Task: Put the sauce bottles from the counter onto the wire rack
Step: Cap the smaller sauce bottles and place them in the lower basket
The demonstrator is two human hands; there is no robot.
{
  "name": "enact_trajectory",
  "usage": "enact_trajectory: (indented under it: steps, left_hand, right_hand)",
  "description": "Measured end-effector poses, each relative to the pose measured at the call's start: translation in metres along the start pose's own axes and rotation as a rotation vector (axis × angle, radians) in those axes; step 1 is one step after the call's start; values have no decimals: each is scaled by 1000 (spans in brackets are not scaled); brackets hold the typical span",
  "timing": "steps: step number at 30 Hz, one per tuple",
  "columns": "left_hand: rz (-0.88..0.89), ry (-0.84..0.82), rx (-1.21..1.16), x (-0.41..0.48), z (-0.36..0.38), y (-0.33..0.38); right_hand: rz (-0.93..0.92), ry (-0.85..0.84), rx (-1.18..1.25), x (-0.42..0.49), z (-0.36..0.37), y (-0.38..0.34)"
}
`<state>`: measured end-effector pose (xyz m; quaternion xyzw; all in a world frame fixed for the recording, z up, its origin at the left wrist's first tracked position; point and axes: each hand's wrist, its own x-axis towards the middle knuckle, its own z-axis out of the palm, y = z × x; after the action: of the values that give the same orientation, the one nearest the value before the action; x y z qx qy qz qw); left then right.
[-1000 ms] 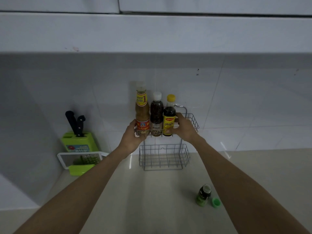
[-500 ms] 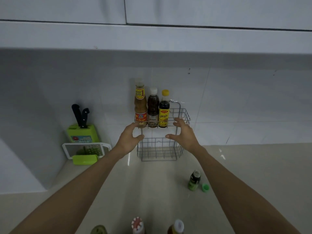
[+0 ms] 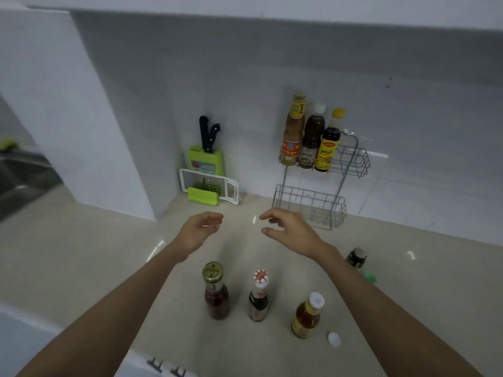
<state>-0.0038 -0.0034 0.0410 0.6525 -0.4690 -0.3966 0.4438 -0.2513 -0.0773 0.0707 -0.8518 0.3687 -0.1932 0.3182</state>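
A two-tier wire rack stands against the back wall. Its top tier holds three bottles: a tan sauce bottle, a dark white-capped bottle and a dark yellow-capped bottle. The bottom tier is empty. On the counter near me stand a dark red bottle with a gold cap, a dark bottle with a red-white cap and an amber bottle with a white cap. My left hand and my right hand hover empty above the counter, between the rack and these bottles.
A green knife block with two black-handled knives and a white grater sit in the corner. A small green jar and its green lid lie at right. A loose white cap lies near the amber bottle. A sink is far left.
Both hands have let go of the rack's top tier and drawn back toward me. My view has tilted down, bringing three counter bottles into sight.
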Motion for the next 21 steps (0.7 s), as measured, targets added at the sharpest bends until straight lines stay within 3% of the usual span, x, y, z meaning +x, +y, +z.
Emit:
enact_trajectory:
  steps: [4, 8, 14, 21]
  left_hand:
    - [-34, -163, 93, -56, -25, -55]
    - [-141, -383, 166, -95, -12, -79]
    - [-47, -27, 100, -105, 40, -96]
    - [12, 42, 50, -83, 27, -62]
  right_hand:
    - [-147, -287, -130, -2, 33, -52]
    - [-253, -418, -382, -2, 64, -81]
    - [-270, -361, -518, -5, 85, -88]
    - [-207, -365, -330, 8, 49, -100]
